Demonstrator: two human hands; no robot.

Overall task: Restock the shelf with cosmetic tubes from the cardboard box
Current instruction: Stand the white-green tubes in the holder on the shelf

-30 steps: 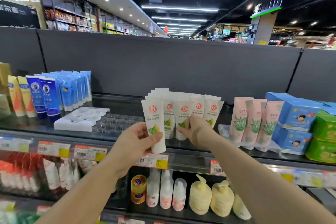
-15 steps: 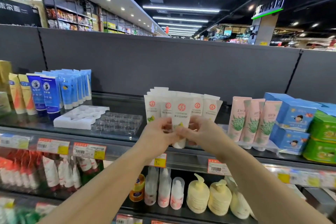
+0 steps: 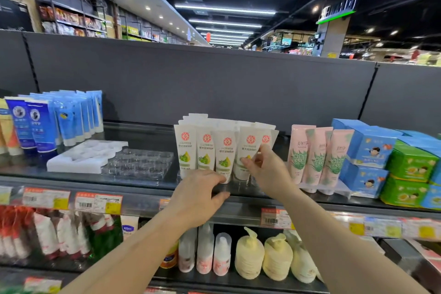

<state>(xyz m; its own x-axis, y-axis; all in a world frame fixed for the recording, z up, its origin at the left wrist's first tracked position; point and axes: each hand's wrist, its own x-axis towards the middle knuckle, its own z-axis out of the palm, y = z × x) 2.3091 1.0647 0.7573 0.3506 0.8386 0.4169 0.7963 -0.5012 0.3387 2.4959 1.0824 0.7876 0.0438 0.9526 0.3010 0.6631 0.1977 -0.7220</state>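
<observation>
Several white cosmetic tubes (image 3: 205, 150) with red seals and green fruit prints stand in rows on the dark top shelf (image 3: 148, 184). My left hand (image 3: 199, 196) reaches to the base of the front row, its fingertips touching the bottom of a front tube (image 3: 224, 155). My right hand (image 3: 265, 169) pinches the front tube on the right (image 3: 247, 148) between thumb and fingers. The cardboard box is out of view.
An empty white tray (image 3: 86, 155) and a clear plastic tray (image 3: 140, 164) lie left of the white tubes. Blue tubes (image 3: 59, 119) stand further left, pink tubes (image 3: 317, 153) and blue and green boxes (image 3: 391, 162) to the right. Bottles fill the lower shelf (image 3: 248, 255).
The tube my left hand held a second ago now stands in the front row. My left hand has dropped to the row's base and my right hand has moved right onto another tube.
</observation>
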